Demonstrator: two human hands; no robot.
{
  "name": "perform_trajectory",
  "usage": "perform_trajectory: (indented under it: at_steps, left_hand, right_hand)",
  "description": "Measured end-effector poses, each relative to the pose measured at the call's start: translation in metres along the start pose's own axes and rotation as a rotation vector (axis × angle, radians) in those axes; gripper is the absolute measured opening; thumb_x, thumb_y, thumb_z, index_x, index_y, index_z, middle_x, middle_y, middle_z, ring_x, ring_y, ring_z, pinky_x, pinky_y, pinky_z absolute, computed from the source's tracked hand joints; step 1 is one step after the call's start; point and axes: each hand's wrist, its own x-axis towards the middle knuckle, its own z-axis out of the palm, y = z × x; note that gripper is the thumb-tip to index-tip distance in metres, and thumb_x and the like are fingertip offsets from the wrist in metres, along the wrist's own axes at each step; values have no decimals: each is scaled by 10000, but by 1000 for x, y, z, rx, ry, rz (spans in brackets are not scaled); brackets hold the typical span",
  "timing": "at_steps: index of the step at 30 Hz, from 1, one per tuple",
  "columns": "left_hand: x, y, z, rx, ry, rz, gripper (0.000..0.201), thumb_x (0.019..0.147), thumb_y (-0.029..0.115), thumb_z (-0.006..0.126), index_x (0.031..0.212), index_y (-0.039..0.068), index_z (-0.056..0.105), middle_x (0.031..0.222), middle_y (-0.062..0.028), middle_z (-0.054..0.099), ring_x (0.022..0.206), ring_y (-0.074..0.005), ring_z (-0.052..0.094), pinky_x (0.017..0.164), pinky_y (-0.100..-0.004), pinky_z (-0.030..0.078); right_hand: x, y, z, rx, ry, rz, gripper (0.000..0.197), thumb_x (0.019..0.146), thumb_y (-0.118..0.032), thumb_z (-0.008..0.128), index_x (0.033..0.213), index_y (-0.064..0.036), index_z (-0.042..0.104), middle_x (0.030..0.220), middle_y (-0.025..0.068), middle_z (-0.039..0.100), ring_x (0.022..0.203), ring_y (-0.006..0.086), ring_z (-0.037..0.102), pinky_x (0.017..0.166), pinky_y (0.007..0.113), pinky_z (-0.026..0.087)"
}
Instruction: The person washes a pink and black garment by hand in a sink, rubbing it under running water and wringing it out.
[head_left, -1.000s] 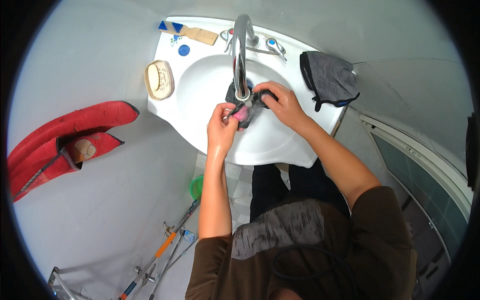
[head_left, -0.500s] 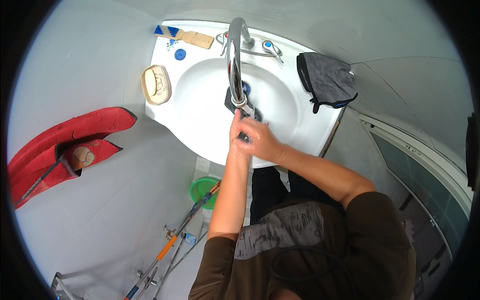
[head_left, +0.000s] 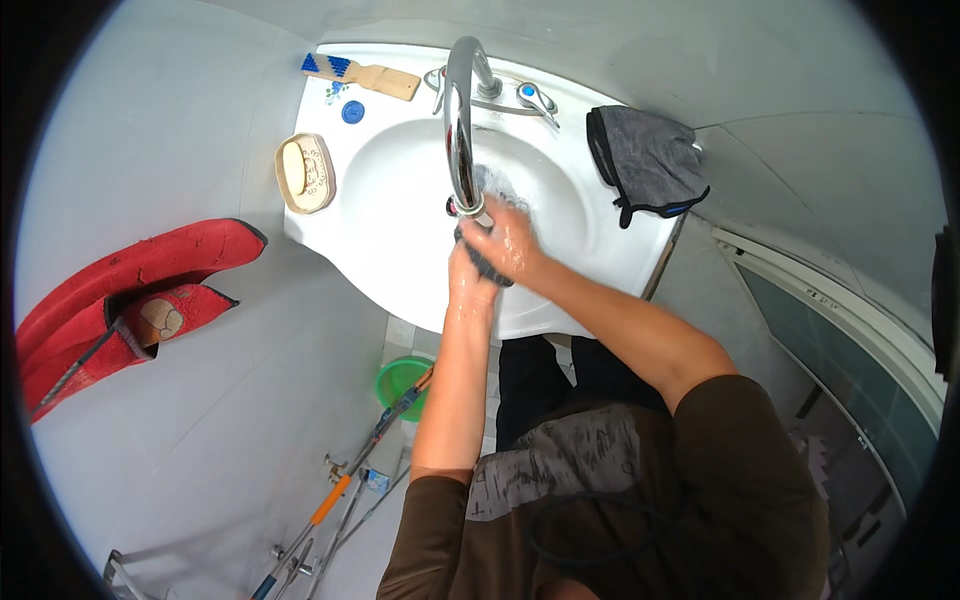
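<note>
One white sink (head_left: pixel 400 250); one chrome tap (head_left: pixel 460 130), spout pointing to 6 o'clock. One dark wet cloth (head_left: pixel 483 262) sits just under the spout, over the basin. Two hands, pressed together: right hand (head_left: pixel 510 240) on top, fingers curled tight over the cloth; left hand (head_left: pixel 468 275) beneath at 7 o'clock of it, closed on the cloth's lower end. Both forearms rise from 6 o'clock. One soap dish (head_left: pixel 305 172) at the basin's 9 o'clock, one brush (head_left: pixel 362 73) at 11, one grey towel (head_left: pixel 650 160) at 3.
</note>
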Motion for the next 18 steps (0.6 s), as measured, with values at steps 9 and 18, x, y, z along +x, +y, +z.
perform_trajectory:
  at_steps: [9,18]
  left_hand:
    - [-14,-2,30,23,132,119,233,953,159,400,1123,33,497,1065,-119,582,950,-255,590,869,-397,489]
    - [-36,2,57,29,-28,35,251,919,107,431,1107,-36,514,1015,-146,621,891,-274,622,800,-399,525]
  right_hand:
    - [27,7,-12,-29,-32,132,123,794,-130,620,904,-97,575,935,116,599,883,305,597,767,369,468]
    - [50,28,-73,406,379,206,378,847,-28,541,1210,29,451,1052,135,548,870,168,577,616,276,545]
